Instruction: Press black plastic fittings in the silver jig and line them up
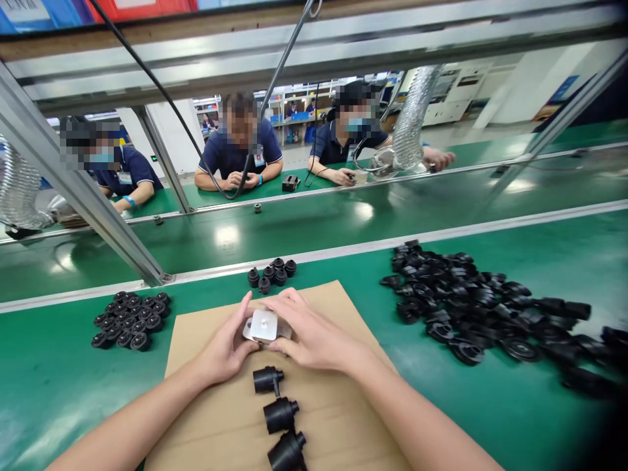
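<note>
Head view: my left hand (229, 347) and right hand (309, 333) both close their grip on a small metal block (263, 326) over the cardboard sheet (338, 399). I judge level, even finger pressure best, clear of the three black parts (279, 415).

Green conveyor bench (343, 229), aluminium frame (73, 190), glossy reflections.
</note>
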`<control>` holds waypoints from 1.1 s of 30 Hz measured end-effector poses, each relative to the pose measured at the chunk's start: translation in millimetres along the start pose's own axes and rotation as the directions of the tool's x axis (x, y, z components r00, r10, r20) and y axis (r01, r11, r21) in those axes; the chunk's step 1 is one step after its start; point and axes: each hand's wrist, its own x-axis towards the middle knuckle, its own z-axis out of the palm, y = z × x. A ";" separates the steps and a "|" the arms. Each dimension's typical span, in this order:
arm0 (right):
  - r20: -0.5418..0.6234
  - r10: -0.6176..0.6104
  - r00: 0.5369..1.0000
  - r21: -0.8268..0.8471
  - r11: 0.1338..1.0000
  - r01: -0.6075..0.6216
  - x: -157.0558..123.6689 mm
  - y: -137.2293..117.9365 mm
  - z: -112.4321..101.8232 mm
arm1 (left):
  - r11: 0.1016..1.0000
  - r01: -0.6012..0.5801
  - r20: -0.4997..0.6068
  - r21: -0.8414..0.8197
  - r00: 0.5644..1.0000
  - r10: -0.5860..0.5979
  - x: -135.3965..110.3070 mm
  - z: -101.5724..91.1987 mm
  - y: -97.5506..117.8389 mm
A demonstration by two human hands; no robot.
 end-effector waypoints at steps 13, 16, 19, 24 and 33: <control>-0.031 0.291 0.956 -0.103 0.951 -0.292 -32.9 62.5 -55.5 | 0.978 -0.035 -0.002 0.206 0.999 0.036 -1.8 7.6 1.5; -0.206 0.239 0.949 -0.142 0.952 -0.270 -20.9 75.4 -48.2 | 0.969 -0.083 -0.084 0.231 0.991 0.105 3.1 14.4 -0.7; -0.432 0.194 0.881 -0.267 0.905 -0.331 0.9 84.1 -32.2 | 0.949 -0.162 -0.140 0.271 0.969 0.206 6.2 16.7 2.4; -0.400 0.206 0.893 -0.321 0.881 -0.347 17.9 88.9 -17.8 | 0.786 -0.468 -0.200 0.403 0.793 0.575 -1.4 6.9 14.5; -0.392 0.157 0.906 -0.105 0.971 -0.214 14.7 121.3 -16.6 | 0.727 -0.597 0.119 0.339 0.794 0.596 -9.7 -4.2 27.9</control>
